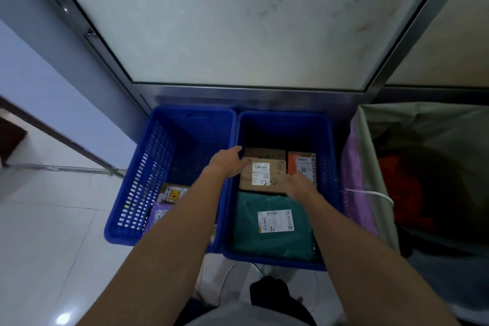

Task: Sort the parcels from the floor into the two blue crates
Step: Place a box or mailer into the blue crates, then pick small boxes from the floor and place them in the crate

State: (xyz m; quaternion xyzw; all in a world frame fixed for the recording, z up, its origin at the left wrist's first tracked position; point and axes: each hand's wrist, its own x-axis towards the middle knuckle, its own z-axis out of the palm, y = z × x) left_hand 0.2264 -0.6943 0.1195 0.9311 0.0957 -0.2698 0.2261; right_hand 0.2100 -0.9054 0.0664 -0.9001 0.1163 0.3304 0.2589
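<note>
Two blue crates stand side by side against a glass partition. Inside the right crate, a brown cardboard box marked "2-2" is gripped by both hands: my left hand on its left edge, my right hand at its near right corner. The box sits above a teal poly mailer with a white label. An orange parcel and another brown box lie behind it. The left crate holds a purple mailer and a taped box, partly hidden by my left forearm.
A large grey-green sack with purple lining stands open at the right, with red and dark items inside. A steel-framed frosted glass panel rises behind the crates. White tiled floor spreads to the left. My dark shoe shows below.
</note>
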